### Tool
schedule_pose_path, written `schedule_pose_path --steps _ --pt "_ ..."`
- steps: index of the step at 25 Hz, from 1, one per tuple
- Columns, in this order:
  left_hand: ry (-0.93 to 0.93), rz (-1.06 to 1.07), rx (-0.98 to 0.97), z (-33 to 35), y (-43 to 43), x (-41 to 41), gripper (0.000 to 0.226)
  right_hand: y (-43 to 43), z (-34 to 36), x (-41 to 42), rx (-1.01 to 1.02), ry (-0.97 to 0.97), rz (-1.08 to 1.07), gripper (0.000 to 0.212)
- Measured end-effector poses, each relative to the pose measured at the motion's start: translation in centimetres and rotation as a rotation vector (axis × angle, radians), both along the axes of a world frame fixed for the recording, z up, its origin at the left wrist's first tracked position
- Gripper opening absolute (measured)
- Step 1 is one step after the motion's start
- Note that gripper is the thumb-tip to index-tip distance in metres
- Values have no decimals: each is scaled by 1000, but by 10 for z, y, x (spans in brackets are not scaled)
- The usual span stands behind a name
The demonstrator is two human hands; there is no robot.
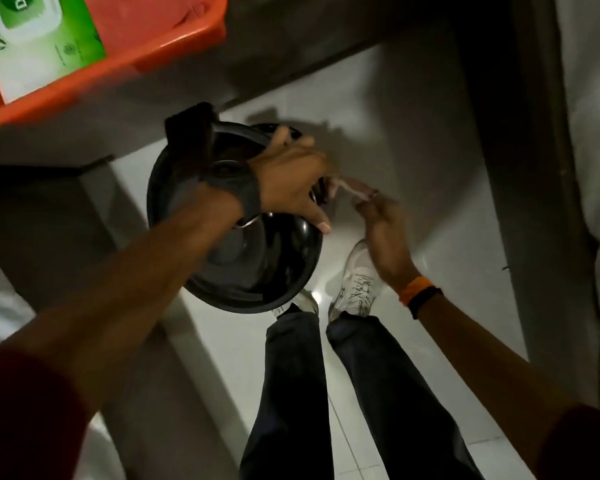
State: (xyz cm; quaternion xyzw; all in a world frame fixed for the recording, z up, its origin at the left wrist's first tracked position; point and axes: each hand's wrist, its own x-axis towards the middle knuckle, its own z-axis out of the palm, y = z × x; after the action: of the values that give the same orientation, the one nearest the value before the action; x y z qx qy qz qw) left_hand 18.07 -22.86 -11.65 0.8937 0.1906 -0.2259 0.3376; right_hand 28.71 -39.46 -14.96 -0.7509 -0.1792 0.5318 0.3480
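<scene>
dark red sleeves (25, 410) at the lower corners, both forearms reaching down and forward. left hand (291, 181), dark watch (246, 192) on the wrist, clamped over the rim of a black pot (250, 271): fingers curled over the far edge, thumb on the near edge. pot held in the air above the white tiled floor (413, 168), tilted, long handle (187, 129) pointing away. right hand (378, 220) just beside the pot, fingers blurred, loosely stretched, grasping nothing. white shoes (357, 285) below. orange tray (125, 65) with green-and-white packet (42, 39) upper left.
</scene>
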Motion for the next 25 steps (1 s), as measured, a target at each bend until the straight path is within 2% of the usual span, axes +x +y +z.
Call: schedule_pose_path --steps 3,5,6,7,9,11,13,15,17,19,22,23,25 --pt "-38 100 -37 28 7 -30 62 -19 20 -37 136 168 195 32" --pt "-29 181 -98 37 6 -42 61 -7 13 -40 334 107 382 46" --pt "-33 202 -103 38 5 -47 62 6 -3 -35 362 53 438 49" --pt "-38 197 -96 38 2 -51 64 22 -22 -26 303 30 435 50" --pt "-44 143 -41 38 -6 -63 68 60 -55 -4 40 -4 348 47" --pt "-69 95 18 36 -16 -78 68 81 -73 12 -172 -81 416 47" --pt "-88 93 32 33 -24 -90 67 80 -66 2 -114 -64 518 49" --pt "-119 104 55 28 -26 -100 66 66 -43 -30 95 75 565 57" --pt "-157 94 94 21 -26 -108 65 64 -35 -47 199 129 618 62" --pt "-187 75 121 17 -26 -114 67 89 -52 -39 138 78 658 55" --pt "-197 2 165 13 -31 -125 69 128 -75 -17 -133 -70 773 49" --pt "-193 -4 168 12 -32 -130 70 130 -74 -17 -160 -83 772 49" --pt "-193 64 141 14 -31 -137 70 112 -54 -29 -32 26 700 46"
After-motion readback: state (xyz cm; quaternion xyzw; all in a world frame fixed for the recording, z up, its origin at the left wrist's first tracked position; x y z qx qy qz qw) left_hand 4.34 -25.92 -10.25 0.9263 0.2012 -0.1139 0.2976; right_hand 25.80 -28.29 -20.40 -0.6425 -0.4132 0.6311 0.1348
